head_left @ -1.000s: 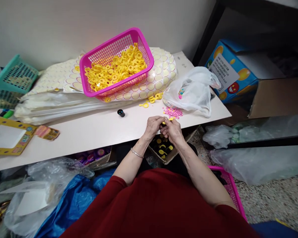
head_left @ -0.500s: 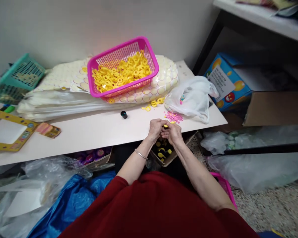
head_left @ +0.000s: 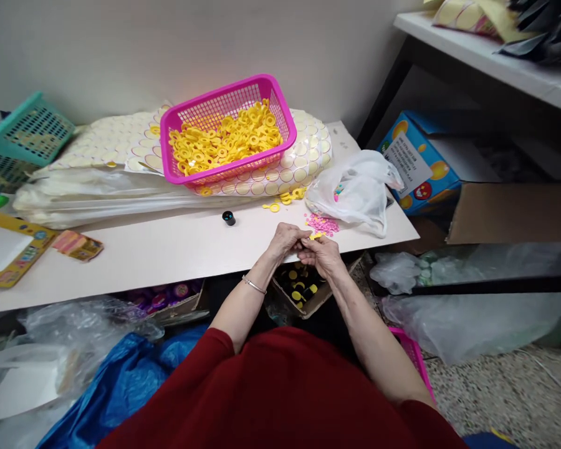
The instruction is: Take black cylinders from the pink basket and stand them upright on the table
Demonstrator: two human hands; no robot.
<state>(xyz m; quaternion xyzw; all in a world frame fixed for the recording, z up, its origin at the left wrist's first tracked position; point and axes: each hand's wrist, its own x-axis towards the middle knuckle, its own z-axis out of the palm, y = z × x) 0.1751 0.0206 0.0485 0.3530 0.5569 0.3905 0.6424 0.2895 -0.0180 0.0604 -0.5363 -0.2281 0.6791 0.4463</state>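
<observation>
My left hand (head_left: 287, 239) and my right hand (head_left: 323, 254) meet at the table's front edge, fingers bent together. A small yellow plastic piece (head_left: 315, 236) pokes out between the fingertips, on the right hand's side. Whatever the left fingers grip is covered by the hands. Just beyond them lies a heap of tiny pink pieces (head_left: 323, 224). Below the hands, under the table edge, a cardboard box (head_left: 314, 304) holds black and yellow parts. Several yellow ring pieces with tabs (head_left: 286, 198) lie loose farther back.
A pink basket (head_left: 229, 176) full of yellow rings rests on sheets of round stickers (head_left: 308, 143). A white plastic bag (head_left: 359, 190) is at the right, a small black cap (head_left: 229, 218) left of my hands. A blue carton (head_left: 414, 165) stands beyond the table's right end.
The view has shifted slightly. My hands stay together at the table edge, fingers rearranged; the yellow and black bit seen between them before is now mostly hidden, with a yellow piece showing.
</observation>
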